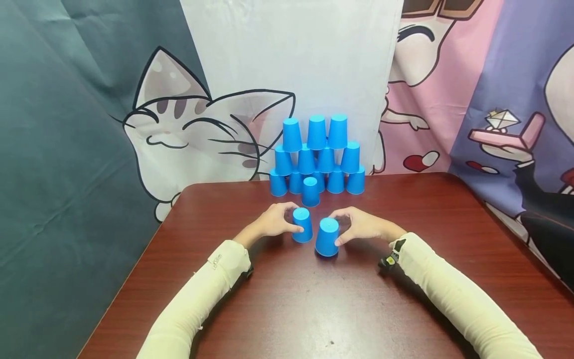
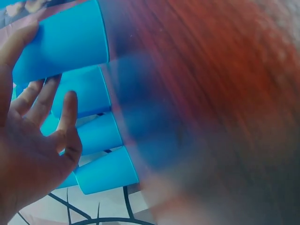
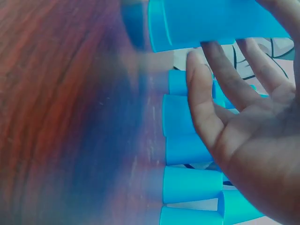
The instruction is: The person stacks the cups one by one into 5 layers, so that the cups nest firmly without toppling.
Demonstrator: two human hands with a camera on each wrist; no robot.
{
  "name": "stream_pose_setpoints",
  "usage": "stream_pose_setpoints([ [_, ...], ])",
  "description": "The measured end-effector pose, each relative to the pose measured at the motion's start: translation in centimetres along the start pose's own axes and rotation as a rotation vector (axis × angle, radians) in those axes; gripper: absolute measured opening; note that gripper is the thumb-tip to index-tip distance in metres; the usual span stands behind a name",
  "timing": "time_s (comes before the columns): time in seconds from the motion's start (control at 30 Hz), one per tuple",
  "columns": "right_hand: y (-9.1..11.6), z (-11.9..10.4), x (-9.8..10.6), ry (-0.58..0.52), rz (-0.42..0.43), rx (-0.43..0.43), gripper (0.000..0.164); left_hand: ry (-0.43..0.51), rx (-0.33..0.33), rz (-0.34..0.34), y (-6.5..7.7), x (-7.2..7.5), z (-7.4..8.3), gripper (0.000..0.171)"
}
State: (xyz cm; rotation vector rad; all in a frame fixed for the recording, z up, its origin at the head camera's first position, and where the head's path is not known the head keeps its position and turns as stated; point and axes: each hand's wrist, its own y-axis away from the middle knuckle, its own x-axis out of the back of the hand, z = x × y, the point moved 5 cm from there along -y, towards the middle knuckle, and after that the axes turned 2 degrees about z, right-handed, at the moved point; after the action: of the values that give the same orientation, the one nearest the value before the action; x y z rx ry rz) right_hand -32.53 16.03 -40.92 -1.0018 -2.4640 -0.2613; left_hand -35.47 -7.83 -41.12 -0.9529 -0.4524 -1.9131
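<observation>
In the head view my left hand (image 1: 276, 220) holds an upside-down blue cup (image 1: 302, 225) between thumb and fingers. My right hand (image 1: 361, 224) grips a second upside-down blue cup (image 1: 327, 237) from its right side, a little nearer to me. A small gap separates these two cups. The right one leans slightly, with dark shadow under its rim; whether it touches the table is hard to tell. Just behind them, another blue cup (image 1: 310, 192) stands upside down. In the left wrist view, the thumb and some fingers lie along the held cup (image 2: 65, 40).
At the back of the brown table (image 1: 269, 309), several blue cups form a tiered stack (image 1: 326, 160), its top row holding three. A cloth backdrop (image 1: 287, 55) with cartoon figures hangs right behind the stack.
</observation>
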Motion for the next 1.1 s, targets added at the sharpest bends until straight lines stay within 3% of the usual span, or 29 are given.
stream_pose_setpoints([
  [0.17,0.1,-0.4,1.2,0.008,0.127,0.026,0.048,-0.011,0.049,0.034,0.1,-0.1,-0.1,0.066],
  [0.4,-0.3,-1.0,3.6,0.017,0.436,-0.024,0.050,-0.049,0.064,0.059,0.0,0.0,0.3,0.066],
  [0.53,-0.6,-1.6,4.7,0.022,0.561,-0.047,0.057,-0.078,0.064,0.073,-0.1,0.1,0.5,0.064],
  [0.87,-1.8,-3.5,7.0,0.019,0.760,-0.069,0.066,-0.113,0.074,0.080,-0.3,0.4,1.0,0.060],
  [1.1,-2.4,-4.4,8.2,-0.035,0.801,-0.086,0.071,-0.126,0.080,0.068,-0.4,0.2,1.1,0.060],
])
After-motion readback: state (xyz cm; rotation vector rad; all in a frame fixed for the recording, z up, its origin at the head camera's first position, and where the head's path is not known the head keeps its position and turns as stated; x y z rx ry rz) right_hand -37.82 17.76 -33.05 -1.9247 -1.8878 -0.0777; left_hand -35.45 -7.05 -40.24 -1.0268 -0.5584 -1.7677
